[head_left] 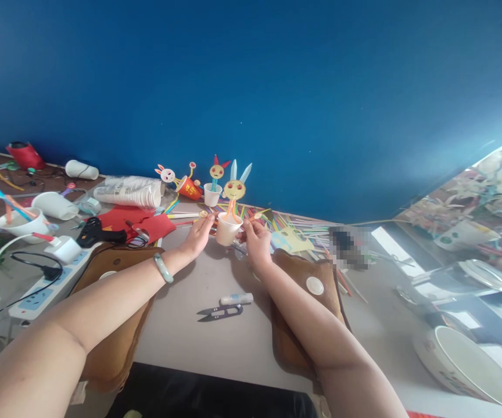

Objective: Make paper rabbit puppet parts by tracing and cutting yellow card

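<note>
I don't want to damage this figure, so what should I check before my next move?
1. Both hands at the cup figure: ok, left hand and right hand on either side.
2. Cup upright: ok.
3. Eared face above the cup, ears up: ok.
4. Snips away from the hands: ok, lying on the table nearer you.
5. Table behind the cup clear: not ok, colourful strips lie there.
6. Glue gun cool: cannot tell.
</note>
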A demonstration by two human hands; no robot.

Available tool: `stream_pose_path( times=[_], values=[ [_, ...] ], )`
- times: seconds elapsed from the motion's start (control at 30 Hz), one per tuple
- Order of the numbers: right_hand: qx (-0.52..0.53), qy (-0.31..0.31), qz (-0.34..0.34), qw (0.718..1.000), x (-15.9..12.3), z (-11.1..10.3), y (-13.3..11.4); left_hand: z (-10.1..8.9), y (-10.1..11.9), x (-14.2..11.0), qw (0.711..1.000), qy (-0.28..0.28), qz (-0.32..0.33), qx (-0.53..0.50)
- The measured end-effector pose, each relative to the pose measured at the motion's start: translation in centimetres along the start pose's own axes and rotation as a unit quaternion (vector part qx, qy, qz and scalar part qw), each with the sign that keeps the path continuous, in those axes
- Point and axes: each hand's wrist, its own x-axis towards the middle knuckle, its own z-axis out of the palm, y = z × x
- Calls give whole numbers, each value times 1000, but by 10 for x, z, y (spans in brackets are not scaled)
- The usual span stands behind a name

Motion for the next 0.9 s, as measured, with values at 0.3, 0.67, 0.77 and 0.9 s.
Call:
stream_pose_path(
  times=[0.3,0.67,0.77,0.9],
  values=[
    [-27,-11,5,1000,-3,0,-2,2,16,-4,999,3,29,22],
    [-52,-12,0,999,-1,1,4,2,54,-19,968,-11,-50,245],
    [-63,-15,0,998,-3,1,4,2,59,-21,966,-18,-49,252],
    [-79,-23,-7,997,-5,0,3,0,61,-24,978,-59,9,201]
  ],
)
